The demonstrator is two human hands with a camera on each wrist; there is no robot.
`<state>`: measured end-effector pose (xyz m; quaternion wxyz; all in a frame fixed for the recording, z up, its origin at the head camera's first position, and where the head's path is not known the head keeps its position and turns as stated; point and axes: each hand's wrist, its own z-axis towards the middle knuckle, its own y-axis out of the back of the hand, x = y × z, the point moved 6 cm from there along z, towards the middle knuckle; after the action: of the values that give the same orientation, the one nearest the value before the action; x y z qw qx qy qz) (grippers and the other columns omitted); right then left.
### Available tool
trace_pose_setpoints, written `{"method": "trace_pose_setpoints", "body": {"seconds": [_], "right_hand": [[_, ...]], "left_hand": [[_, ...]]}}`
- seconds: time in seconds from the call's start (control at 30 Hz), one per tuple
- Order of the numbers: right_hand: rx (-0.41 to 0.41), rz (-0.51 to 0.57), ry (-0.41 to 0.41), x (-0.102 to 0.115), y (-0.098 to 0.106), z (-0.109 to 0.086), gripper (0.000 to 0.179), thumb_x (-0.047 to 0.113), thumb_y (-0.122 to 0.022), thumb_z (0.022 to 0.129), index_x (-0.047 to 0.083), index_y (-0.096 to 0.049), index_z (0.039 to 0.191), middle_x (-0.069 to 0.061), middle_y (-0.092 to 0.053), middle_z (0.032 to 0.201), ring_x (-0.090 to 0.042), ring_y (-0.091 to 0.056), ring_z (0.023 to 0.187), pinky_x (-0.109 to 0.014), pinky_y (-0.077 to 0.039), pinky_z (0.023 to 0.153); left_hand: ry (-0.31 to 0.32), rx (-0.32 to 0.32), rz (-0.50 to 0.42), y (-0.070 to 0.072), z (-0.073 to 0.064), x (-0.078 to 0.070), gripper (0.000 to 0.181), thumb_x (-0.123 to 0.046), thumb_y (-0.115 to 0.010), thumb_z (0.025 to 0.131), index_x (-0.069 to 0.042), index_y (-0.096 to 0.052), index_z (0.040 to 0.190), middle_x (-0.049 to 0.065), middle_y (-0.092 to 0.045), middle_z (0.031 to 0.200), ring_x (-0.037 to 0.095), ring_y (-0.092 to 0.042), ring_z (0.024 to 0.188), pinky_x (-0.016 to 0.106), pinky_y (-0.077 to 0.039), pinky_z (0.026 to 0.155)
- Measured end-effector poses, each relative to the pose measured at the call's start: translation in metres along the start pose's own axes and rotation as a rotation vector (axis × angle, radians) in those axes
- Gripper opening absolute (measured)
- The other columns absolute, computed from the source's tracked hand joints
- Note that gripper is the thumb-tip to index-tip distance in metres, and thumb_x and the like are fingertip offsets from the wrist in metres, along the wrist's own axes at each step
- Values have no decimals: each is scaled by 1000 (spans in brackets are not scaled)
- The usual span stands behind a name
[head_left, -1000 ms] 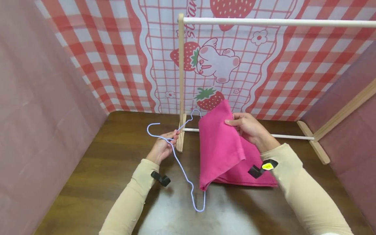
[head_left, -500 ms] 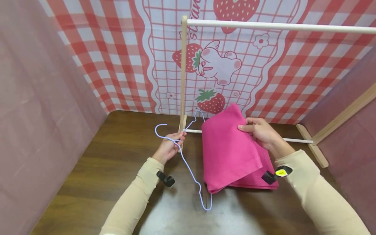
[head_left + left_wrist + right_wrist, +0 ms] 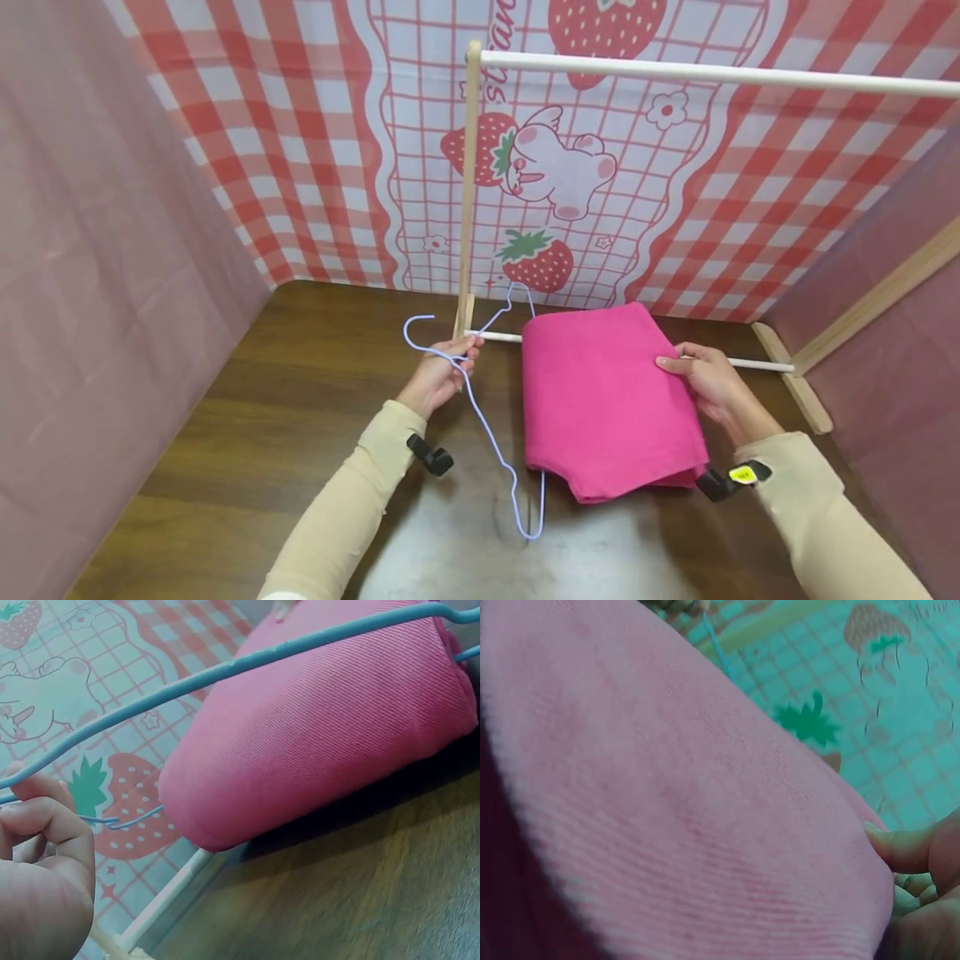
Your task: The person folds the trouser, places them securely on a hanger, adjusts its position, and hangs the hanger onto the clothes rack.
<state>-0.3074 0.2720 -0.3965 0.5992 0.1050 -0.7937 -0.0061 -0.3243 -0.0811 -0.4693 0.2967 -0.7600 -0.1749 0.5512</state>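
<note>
In the head view my left hand [image 3: 441, 377] pinches a thin light-blue wire clothes hanger [image 3: 489, 427] just below its hook, which points up and left. A folded pink cloth [image 3: 609, 400] with a fine twill weave is draped over the hanger's bottom bar; the bar itself is hidden inside the fold. My right hand [image 3: 716, 385] pinches the cloth's right edge, thumb on top. The left wrist view shows the rounded fold of the cloth [image 3: 315, 727] behind the hanger's wire [image 3: 225, 671]. In the right wrist view the thumb [image 3: 904, 849] presses on the cloth's edge.
A wooden rack with a white top rail [image 3: 720, 73] stands behind, its left post [image 3: 468, 183] close beyond my left hand. Its low white bar [image 3: 761, 365] runs behind the cloth. Brown table [image 3: 247, 433] lies below; a red checked strawberry curtain [image 3: 315, 142] hangs at the back.
My right hand has moved right and down with the cloth's edge, so the flap now lies flatter and covers the lower layer. My left hand and the hanger have shifted slightly right.
</note>
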Motion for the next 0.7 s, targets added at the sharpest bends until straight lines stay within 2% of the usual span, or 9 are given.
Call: {"method": "trace_pose_setpoints", "body": {"seconds": [0.13, 0.23, 0.4, 0.57, 0.63, 0.7], "right_hand": [[-4, 31, -29, -24, 13, -1, 24, 10, -59, 96, 20, -57, 74, 10, -61, 68, -4, -60, 63, -24, -52, 55], [-22, -14, -52, -37, 18, 0, 25, 12, -58, 97, 21, -56, 74, 11, -60, 66, -3, -60, 62, -25, -52, 56], [-96, -241, -42, -50, 27, 1, 26, 18, -61, 95, 22, -53, 71, 15, -51, 61, -1, -52, 62, -24, -48, 58], [-163, -501, -34, -61, 39, 0, 25, 24, -63, 92, 16, -57, 69, 8, -48, 68, -11, -44, 76, -27, -38, 65], [-154, -544, -62, -68, 42, -1, 26, 24, -62, 92, 14, -58, 68, 6, -48, 72, -14, -43, 79, -26, -37, 67], [-128, -539, -97, -75, 45, -1, 27, 23, -62, 92, 15, -57, 66, 5, -47, 71, -13, -43, 78, -26, -38, 67]], "left_hand": [[-8, 11, -24, -7, 1, 4, 26, -8, -45, 102, -7, -64, 85, -5, -53, 65, -1, -39, 44, 8, -30, 38], [-17, 13, -25, -10, 1, 4, 27, -7, -45, 102, -7, -65, 84, -5, -53, 66, -2, -40, 44, 8, -30, 39], [-23, 3, -12, -14, 2, 3, 29, -7, -46, 102, -8, -67, 82, -5, -54, 66, -2, -41, 45, 7, -31, 38], [-16, -25, -33, -13, 6, 8, 27, -5, -46, 101, -6, -66, 82, -3, -54, 66, -2, -41, 45, 7, -30, 38], [-12, -27, -31, -13, 8, 10, 25, -5, -46, 101, -6, -65, 83, -3, -55, 67, -2, -41, 45, 7, -30, 38], [-10, -18, -23, -13, 10, 12, 24, -5, -46, 101, -6, -64, 85, -3, -57, 69, -2, -42, 46, 7, -30, 38]]}}
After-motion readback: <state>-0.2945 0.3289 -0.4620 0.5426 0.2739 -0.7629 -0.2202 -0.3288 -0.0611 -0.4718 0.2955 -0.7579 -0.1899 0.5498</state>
